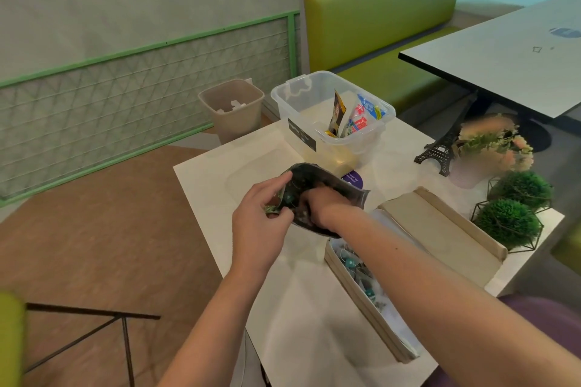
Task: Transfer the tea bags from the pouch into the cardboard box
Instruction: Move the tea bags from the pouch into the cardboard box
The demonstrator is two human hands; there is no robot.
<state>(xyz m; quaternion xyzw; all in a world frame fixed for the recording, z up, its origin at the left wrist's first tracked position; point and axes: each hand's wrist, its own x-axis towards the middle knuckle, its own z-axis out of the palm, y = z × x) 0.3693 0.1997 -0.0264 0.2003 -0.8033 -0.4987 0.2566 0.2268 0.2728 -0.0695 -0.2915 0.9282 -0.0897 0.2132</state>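
Beige plastic waste bin (pixel 232 108) on the floor far left of the setup, behind the white square table (pixel 239 179). Left hand (pixel 256 223) above the table's middle, fingers curled, thumb and fingertips pinching the near-left edge of the dark crinkled foil pouch (pixel 317 181) and holding it up off the tabletop with its mouth facing the person. Right hand (pixel 317 206) just right of it, pushed into the pouch mouth up to the knuckles; fingers are hidden inside, so cannot tell whether they are spread or closed on anything. Pouch sits between the two hands, left hand at its outer edge, right hand inside it. Behind the pouch, a clear plastic storage tub (pixel 333 116) with a dark label holds upright sachets (pixel 352 118). A round purple sticker (pixel 352 179) on the table peeks out just behind the pouch. Right of the hands, under the right forearm, the open flat beige cardboard box (pixel 361 302) lies on the table with its lid (pixel 440 229) folded back to the right; small white tea bags with teal tags (pixel 361 273) already lie inside, blurry. Far right edge of the table: black miniature Eiffel tower model (pixel 440 148), pink artificial flowers in a pot (pixel 490 144), two green moss balls in black wire frames (pixel 511 223).
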